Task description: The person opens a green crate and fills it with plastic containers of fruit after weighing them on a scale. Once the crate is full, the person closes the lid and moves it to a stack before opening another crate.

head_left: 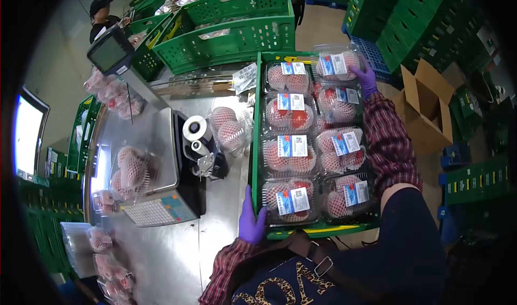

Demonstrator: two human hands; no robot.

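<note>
A green plastic crate (259, 143) holds two columns of clear clamshell packs of round red fruit in pinkish foam nets, with white-and-blue labels. My left hand (252, 219), in a purple glove, grips the crate's near left rim, with the wall between thumb and fingers. At the far right corner my right hand (366, 78), also gloved, holds a fruit pack (336, 64) by its right side. This pack sits higher than the others and slightly overhangs the far rim. Just nearer lies another fruit pack (338, 101), with its label toward the right.
On the metal table (221, 235) stand a weighing scale with a keypad (160, 211) and a label roll (194, 128). Netted fruit (131, 167) lies on the scale; a loose pack (229, 128) lies beside it. An open cardboard box (428, 108) and stacked green crates (417, 22) stand right. Another person (102, 17) is far left.
</note>
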